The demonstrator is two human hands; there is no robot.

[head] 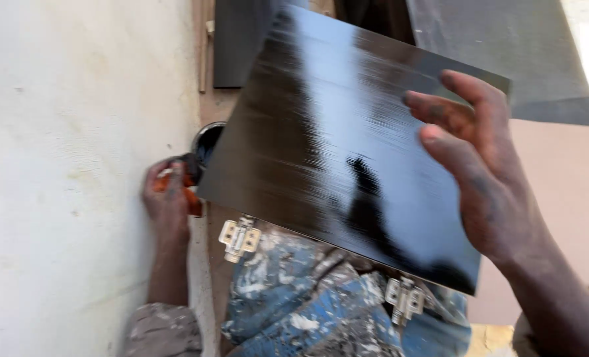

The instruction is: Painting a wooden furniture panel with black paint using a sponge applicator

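A glossy, wet-looking black panel (334,139) with two metal hinges (239,238) on its near edge rests tilted over my paint-spattered blue trousers (307,311). My right hand (483,178) grips the panel's right edge, fingers spread over the wet face. My left hand (167,198) is low at the left, closed on an orange-handled brush (190,192) whose dark head sits by a small tin of black paint (208,142), partly hidden behind the panel.
A pale wall (76,165) fills the left side. Dark grey boards (506,46) lean at the back, and a light brown board (565,218) lies at the right behind my right wrist.
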